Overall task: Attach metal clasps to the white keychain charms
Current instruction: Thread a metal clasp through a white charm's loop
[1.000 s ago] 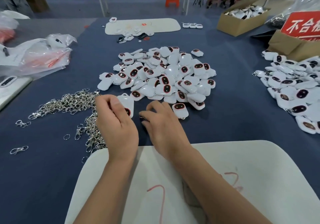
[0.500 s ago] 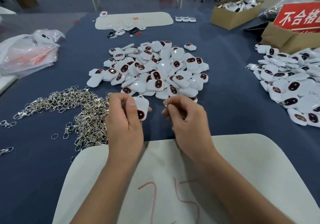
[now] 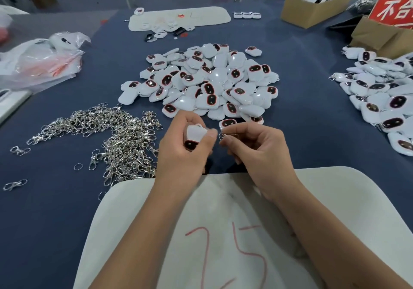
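Observation:
My left hand (image 3: 181, 152) grips a white keychain charm (image 3: 194, 135) with a dark red-rimmed oval, loop end pointing away from me. My right hand (image 3: 254, 148) pinches a small metal clasp ring (image 3: 222, 135) just right of the charm, a short gap between them. Both hands hover above the blue table, in front of a big pile of white charms (image 3: 207, 83). A heap of loose metal clasps (image 3: 120, 136) lies to the left of my left hand.
A white board (image 3: 335, 210) marked with a red number lies under my forearms. More charms (image 3: 384, 96) are piled at the right, cardboard boxes (image 3: 312, 0) at the back right, plastic bags (image 3: 42, 63) at the left, another white board (image 3: 178, 17) far back.
Both hands lifted off the table; the left brought a charm up from the pile's edge and the right brought up a clasp ring, closing toward each other.

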